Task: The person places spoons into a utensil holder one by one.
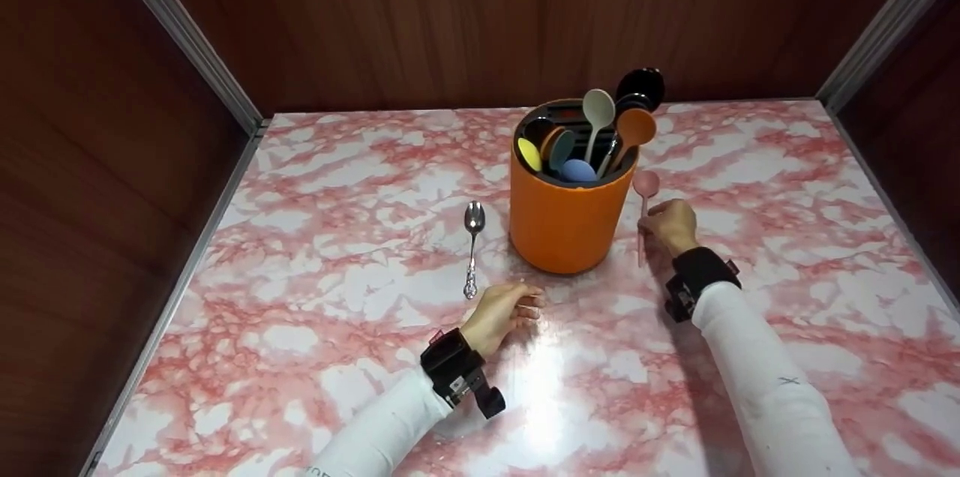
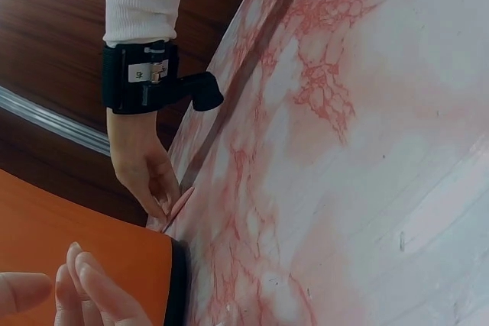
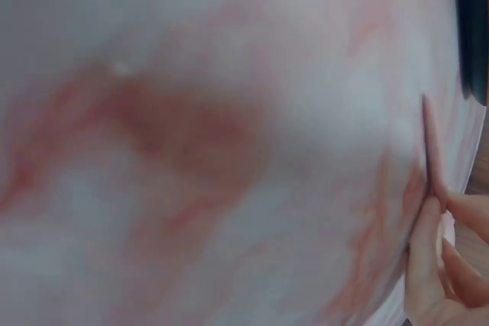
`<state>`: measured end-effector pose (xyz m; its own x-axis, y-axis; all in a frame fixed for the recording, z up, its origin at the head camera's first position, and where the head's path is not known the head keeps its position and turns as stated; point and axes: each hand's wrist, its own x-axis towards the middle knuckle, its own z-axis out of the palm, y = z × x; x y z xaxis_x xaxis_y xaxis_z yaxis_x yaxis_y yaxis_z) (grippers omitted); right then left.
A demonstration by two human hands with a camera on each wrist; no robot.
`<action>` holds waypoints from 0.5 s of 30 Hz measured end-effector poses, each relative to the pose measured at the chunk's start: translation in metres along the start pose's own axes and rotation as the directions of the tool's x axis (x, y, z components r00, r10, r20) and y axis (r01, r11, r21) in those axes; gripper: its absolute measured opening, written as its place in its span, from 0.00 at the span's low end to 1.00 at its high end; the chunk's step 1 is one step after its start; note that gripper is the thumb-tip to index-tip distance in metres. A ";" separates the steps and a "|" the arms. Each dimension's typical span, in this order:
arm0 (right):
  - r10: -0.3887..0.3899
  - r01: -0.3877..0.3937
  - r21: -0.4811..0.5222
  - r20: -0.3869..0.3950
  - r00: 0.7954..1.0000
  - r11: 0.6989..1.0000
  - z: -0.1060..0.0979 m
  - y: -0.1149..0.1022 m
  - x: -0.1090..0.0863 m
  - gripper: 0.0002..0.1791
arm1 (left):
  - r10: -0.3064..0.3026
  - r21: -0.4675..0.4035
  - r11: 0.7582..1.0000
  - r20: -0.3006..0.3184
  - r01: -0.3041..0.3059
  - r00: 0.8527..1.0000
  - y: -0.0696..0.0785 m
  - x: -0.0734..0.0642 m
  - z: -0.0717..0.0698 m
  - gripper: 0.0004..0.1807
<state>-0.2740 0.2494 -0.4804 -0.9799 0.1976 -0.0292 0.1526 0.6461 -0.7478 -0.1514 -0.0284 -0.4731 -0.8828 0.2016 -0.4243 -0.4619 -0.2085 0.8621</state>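
Note:
A pink spoon (image 1: 646,183) lies on the marbled tabletop, just right of the orange utensil holder (image 1: 568,233). My right hand (image 1: 673,226) pinches its handle between thumb and fingers; the right wrist view shows the handle (image 3: 432,143) low against the table. In front of the holder hovers my left hand (image 1: 501,314), fingers loosely bent and nothing in them. The left wrist view shows its fingers (image 2: 95,292) close to the holder's orange wall. Left of the holder lies a silver spoon or spork (image 1: 474,217) with an ornate handle.
Several utensils stand in the holder's black slotted top, among them a cream spoon (image 1: 598,109), an orange spoon (image 1: 637,127), a blue one (image 1: 578,171) and a black one (image 1: 643,83). Dark wooden panels (image 1: 480,19) wall the table at the back and sides.

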 end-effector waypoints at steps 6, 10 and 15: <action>0.082 -0.097 0.109 0.136 0.987 0.989 -0.008 -0.005 0.001 0.12 | -0.002 -0.015 1.000 0.012 0.002 1.000 -0.002 0.002 0.004 0.12; 0.201 -0.290 0.335 0.275 0.940 0.896 -0.010 -0.005 0.000 0.03 | -0.021 -0.029 0.999 0.010 0.022 1.000 -0.003 0.002 0.006 0.11; 0.223 -0.346 0.413 0.318 0.922 0.842 -0.009 -0.003 -0.007 0.02 | -0.086 -0.021 0.996 -0.008 0.086 0.996 -0.003 0.003 0.009 0.09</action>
<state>-0.2666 0.2531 -0.4720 -0.9099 0.0916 -0.4046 0.4146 0.1712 -0.8937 -0.1519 -0.0187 -0.4745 -0.8402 0.2111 -0.4995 -0.5381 -0.2102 0.8163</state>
